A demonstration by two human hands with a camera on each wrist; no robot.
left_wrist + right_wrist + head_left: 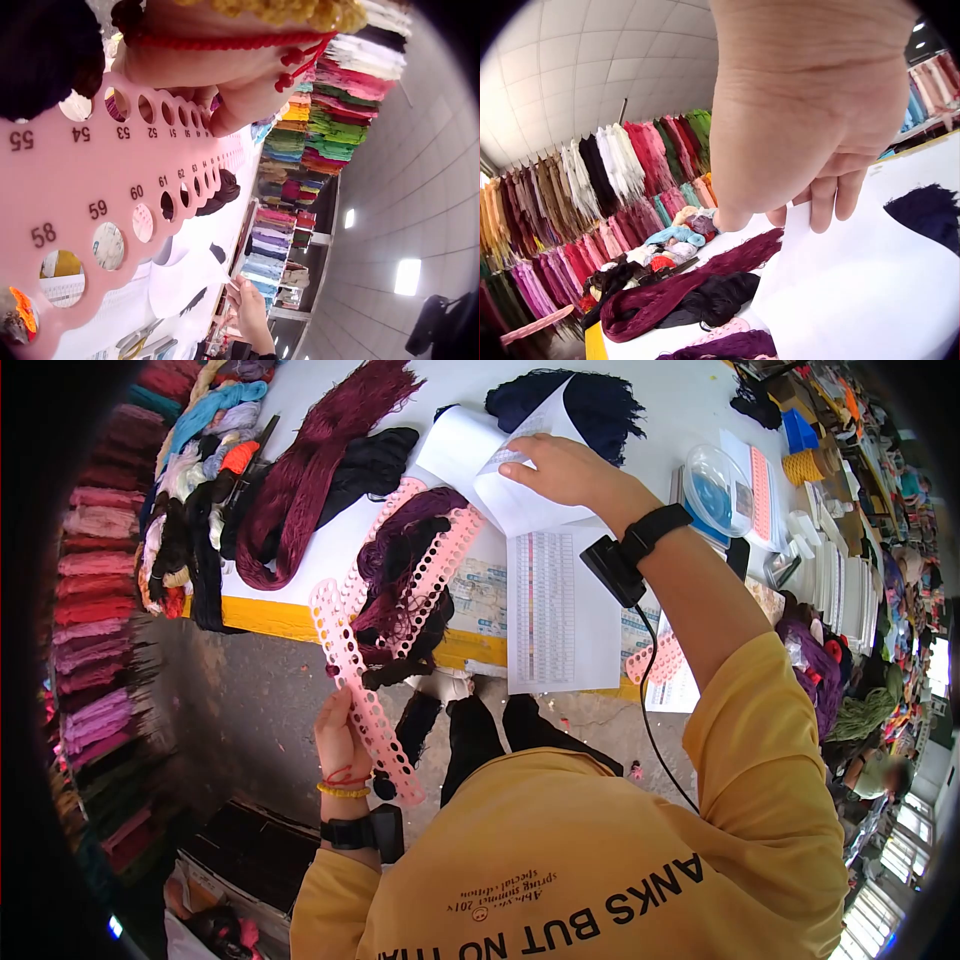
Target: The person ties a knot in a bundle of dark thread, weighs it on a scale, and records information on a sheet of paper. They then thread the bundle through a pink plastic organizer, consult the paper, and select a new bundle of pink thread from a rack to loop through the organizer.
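My left hand grips a long pink thread card by its edge, in front of the table. The card has scalloped sides and numbered holes, some with dark thread looped through. At the table's far side my right hand pinches a white paper sheet between thumb and fingers, and the sheet curls up. Below it, a printed chart sheet hangs over the table's front edge. Between the hands lie more pink cards with purple and black thread.
Maroon yarn and black yarn lie at the left of the table. A navy bundle lies at the back. A clear plastic tub stands at right. Racks of coloured yarn line the wall.
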